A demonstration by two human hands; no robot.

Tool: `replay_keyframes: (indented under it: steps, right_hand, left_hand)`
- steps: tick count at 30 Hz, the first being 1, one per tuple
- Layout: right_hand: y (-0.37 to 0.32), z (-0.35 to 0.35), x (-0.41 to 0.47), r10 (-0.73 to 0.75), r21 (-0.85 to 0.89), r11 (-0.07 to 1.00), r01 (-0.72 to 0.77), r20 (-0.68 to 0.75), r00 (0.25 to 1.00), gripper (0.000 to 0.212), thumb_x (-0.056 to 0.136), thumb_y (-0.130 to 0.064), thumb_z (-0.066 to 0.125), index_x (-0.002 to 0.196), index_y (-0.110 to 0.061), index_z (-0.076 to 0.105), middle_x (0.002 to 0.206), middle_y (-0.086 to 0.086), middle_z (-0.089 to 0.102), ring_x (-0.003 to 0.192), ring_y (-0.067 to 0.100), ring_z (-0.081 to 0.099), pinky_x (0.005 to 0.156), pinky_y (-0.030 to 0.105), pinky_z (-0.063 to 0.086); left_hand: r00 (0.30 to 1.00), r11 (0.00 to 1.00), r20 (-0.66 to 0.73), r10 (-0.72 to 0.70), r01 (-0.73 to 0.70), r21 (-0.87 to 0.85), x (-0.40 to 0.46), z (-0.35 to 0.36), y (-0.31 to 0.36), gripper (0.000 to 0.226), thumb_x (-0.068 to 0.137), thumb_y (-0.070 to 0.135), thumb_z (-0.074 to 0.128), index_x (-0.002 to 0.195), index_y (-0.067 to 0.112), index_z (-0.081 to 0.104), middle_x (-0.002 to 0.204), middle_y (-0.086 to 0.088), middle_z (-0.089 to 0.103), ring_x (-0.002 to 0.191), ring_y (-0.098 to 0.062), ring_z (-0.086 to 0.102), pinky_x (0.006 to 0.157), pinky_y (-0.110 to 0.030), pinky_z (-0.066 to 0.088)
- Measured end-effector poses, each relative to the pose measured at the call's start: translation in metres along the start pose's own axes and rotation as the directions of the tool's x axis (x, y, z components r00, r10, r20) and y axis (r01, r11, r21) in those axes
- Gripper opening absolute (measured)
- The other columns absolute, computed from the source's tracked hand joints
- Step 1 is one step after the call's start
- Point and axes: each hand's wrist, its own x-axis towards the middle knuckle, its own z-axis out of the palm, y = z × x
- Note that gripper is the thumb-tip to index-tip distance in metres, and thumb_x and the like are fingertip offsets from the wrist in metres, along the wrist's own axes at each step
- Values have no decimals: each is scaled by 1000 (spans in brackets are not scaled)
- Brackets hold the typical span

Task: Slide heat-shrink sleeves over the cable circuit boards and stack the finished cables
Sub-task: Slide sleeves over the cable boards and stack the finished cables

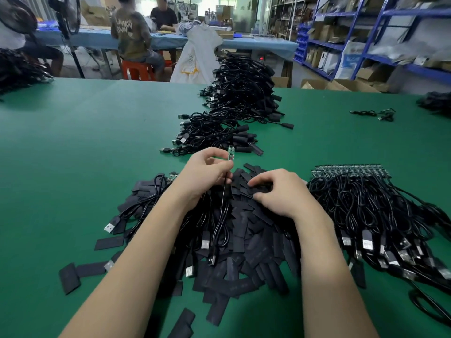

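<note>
just above the middle of the view, the bare circuit board [230,153] stands upright, its cable [223,198] pinched just beneath it by the left hand [206,174], thumb and fingers curled round the wire. at about four o'clock from the board, the right hand [280,191] rests on the loose heap of heat-shrink sleeves [244,252], fingers bent down into it; whether it has one sleeve pinched, i cannot tell. the heap spreads toward six o'clock over the green worktop [73,167]. at three o'clock lies a bundle of unsleeved cables [366,211], their boards lined up at its far edge. at twelve o'clock the finished cables [219,137] are stacked, with a bigger pile [244,93] beyond.

the likely slip: the flat sleeves lie overlapped, so the right hand could lift two at once or a crushed one whose mouth will not open. the board's corners could then catch on the sleeve edge, and forcing it might strain the solder joint where the cable meets the board. other cables lie tangled in the heap and could drag along.
</note>
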Motion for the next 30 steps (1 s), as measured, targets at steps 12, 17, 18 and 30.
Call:
replay_keyframes:
  steps: [12, 17, 18, 30]
  right_hand:
    - [2, 4, 6, -24, 328, 940, 93, -209, 978, 14, 84, -25, 81, 93, -31, 74, 83, -16, 72, 60, -7, 58, 59, 1, 40]
    - [-5, 1, 2, 27, 717, 676, 168, -252, 967, 12, 91, -22, 76, 101, -27, 71, 84, -9, 78, 74, 11, 75, 68, 23, 57]
    - [-6, 1, 1, 44, 793, 582, 178, -249, 967, 13, 92, -17, 75, 104, -21, 71, 86, -3, 79, 76, 17, 77, 68, 25, 58]
    - [-15, -4, -1, 154, 983, -4, 181, -179, 972, 7, 91, -9, 73, 98, -8, 76, 98, 10, 78, 92, 16, 74, 75, 20, 58]
  left_hand:
    - [1000, 1000, -5, 8, -8, 9, -1, 2, 1, 8, 96, 3, 64, 101, 9, 64, 82, -3, 64, 64, -12, 65, 66, -25, 52]
    - [1000, 999, 19, 25, -24, -33, -3, 3, 7, 4, 99, 14, 64, 97, 11, 66, 87, -3, 66, 64, -10, 64, 62, -21, 55]
    - [999, 999, 21, 26, -25, -46, -4, 4, 8, 7, 99, 17, 63, 97, 12, 67, 87, -3, 66, 63, -10, 64, 60, -21, 54]
    - [993, 986, 119, -19, 38, -165, -9, 12, 15, 12, 100, 11, 60, 93, 8, 69, 72, 0, 60, 57, -9, 54, 56, -18, 47]
